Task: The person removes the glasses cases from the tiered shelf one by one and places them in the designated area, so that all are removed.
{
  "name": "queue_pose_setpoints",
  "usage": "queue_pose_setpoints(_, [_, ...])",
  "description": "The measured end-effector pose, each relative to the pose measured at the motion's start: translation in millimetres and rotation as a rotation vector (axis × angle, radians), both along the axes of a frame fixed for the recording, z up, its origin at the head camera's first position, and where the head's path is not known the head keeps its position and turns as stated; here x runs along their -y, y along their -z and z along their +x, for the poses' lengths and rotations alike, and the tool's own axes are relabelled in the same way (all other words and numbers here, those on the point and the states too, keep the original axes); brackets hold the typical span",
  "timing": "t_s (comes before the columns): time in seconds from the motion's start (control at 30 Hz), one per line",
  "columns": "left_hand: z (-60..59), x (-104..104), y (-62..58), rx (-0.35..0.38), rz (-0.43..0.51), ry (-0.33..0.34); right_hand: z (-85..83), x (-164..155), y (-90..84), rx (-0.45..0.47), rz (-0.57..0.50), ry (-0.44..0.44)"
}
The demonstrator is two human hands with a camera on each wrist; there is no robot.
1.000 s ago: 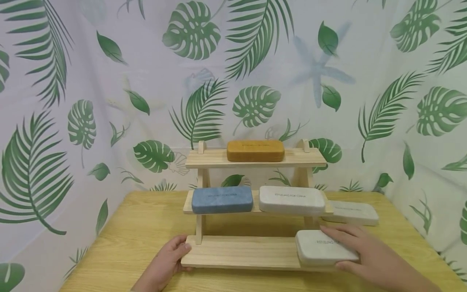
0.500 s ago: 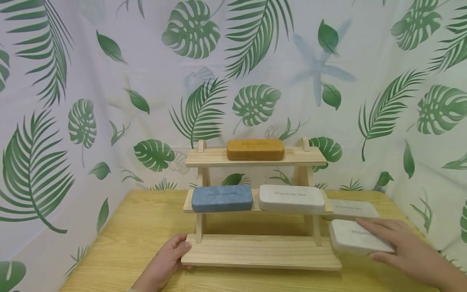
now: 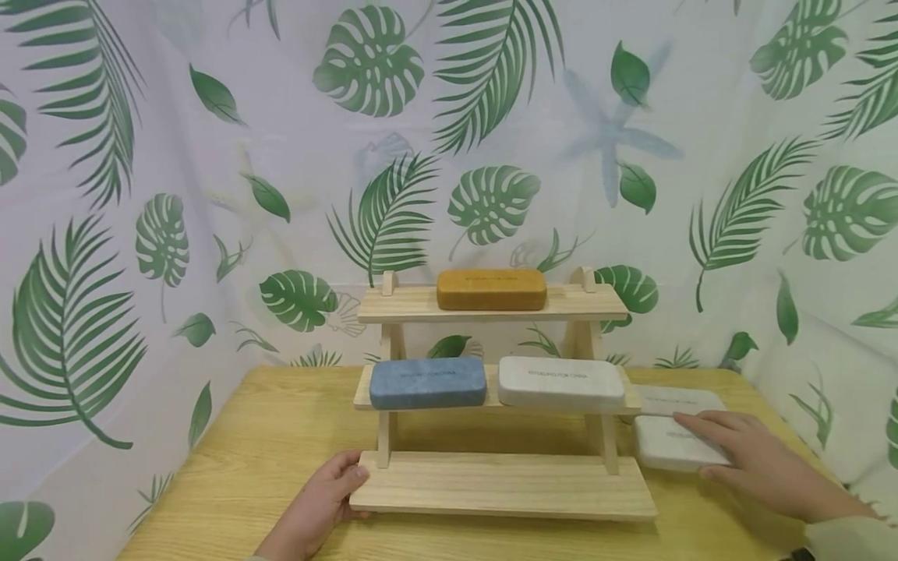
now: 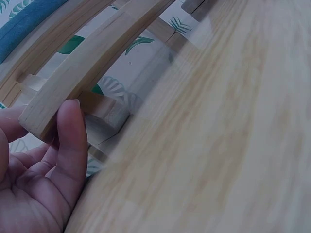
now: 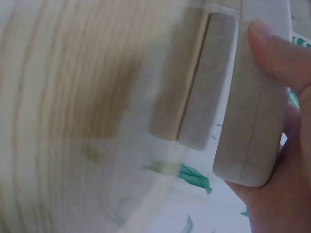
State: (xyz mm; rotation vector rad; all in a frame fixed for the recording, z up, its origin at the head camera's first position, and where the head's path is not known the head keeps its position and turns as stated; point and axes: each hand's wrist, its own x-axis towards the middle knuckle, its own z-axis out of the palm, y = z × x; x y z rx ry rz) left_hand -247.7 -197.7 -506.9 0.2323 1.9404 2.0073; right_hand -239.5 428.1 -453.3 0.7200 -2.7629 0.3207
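A three-tier wooden rack [image 3: 501, 485] stands on the yellow table [image 3: 266, 444]. My left hand [image 3: 324, 500] holds the left end of its bottom shelf [image 4: 85, 73], thumb on top. My right hand [image 3: 751, 460] grips a white glasses case [image 3: 666, 446] [image 5: 255, 111] to the right of the rack, just in front of another white case [image 3: 673, 399] lying on the table. A mustard case [image 3: 491, 289] sits on the top shelf. A blue case [image 3: 428, 382] and a white case [image 3: 561, 382] sit on the middle shelf.
A leaf-print cloth [image 3: 175, 195] closes off the back and both sides of the table. The rack's bottom shelf holds nothing. Bare tabletop lies left of the rack and along the front edge.
My right hand lifted the white case off the right end of the bottom shelf and carried it right and back, down beside the other white case. The left hand stayed put.
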Motion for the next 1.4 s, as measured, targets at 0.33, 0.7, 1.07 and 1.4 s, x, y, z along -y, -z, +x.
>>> queue_pose_setpoints(0.33, [-1.0,0.4,-0.3,0.008,0.007,0.009,-19.8,-3.3,16.2,0.138,0.012,0.075])
queue_pose_setpoints(0.7, [-0.5,0.2,0.5,0.014,0.004,0.003,-29.7,-4.8,22.9,0.146,0.020,0.067])
queue_pose_setpoints(1.07, [-0.7,0.2,-0.4,0.012,-0.007,-0.001,-45.2,-3.8,23.3,0.175,0.034,0.096])
queue_pose_setpoints(1.4, [-0.1,0.7,-0.6,0.014,0.001,0.000,-55.5,3.2,20.7,0.147,0.029,0.086])
